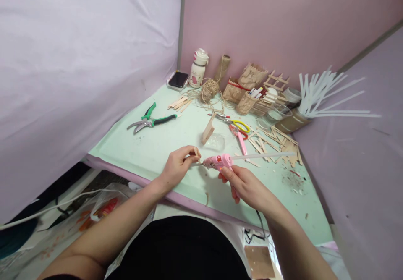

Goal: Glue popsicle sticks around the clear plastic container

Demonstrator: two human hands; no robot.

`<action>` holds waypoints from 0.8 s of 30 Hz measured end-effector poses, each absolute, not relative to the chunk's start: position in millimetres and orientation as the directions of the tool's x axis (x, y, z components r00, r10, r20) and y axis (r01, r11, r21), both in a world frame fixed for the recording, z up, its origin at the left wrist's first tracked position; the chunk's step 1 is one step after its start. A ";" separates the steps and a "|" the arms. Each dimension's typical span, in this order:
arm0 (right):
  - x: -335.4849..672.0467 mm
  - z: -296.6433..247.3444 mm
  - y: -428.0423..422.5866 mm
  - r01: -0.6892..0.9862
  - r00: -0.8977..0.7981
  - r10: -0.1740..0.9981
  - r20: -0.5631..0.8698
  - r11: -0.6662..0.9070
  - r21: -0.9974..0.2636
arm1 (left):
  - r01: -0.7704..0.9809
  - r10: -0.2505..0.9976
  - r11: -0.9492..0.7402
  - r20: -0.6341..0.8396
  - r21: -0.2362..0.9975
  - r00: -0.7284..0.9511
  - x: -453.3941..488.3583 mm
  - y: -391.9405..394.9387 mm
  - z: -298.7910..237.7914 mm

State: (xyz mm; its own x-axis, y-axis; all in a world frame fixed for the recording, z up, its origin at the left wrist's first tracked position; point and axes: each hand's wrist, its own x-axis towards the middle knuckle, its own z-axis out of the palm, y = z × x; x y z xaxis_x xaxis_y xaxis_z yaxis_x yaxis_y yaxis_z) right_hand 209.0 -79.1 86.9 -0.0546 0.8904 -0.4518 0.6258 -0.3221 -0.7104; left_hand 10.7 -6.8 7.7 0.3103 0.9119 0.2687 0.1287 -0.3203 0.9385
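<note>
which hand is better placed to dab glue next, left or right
Probably the right hand: it holds the pink glue gun, nozzle pointing toward the small pale piece that the left hand pinches.

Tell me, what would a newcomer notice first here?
The pink glue gun in the right-hand fingers, near the middle, would probably catch the eye first, a pale glue stick jutting from its rear. Next might be the white sticks fanning from a brown holder at the table's right rear, then the green pruning shears on its left.
</note>
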 end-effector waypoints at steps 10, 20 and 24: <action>207.1 84.2 -77.2 0.610 -0.056 0.892 -0.448 -0.325 -0.723 | 0.120 0.912 -0.323 0.275 0.939 0.306 10.9 -6.8 7.3; 205.4 87.4 -77.0 0.604 -0.044 0.895 -0.444 -0.331 -0.725 | 0.117 0.914 -0.334 0.291 0.935 0.282 10.5 -7.6 5.9; 205.9 85.2 -77.0 0.607 -0.045 0.901 -0.432 -0.319 -0.728 | 0.028 0.915 -0.328 0.310 0.944 0.256 9.9 -8.5 0.8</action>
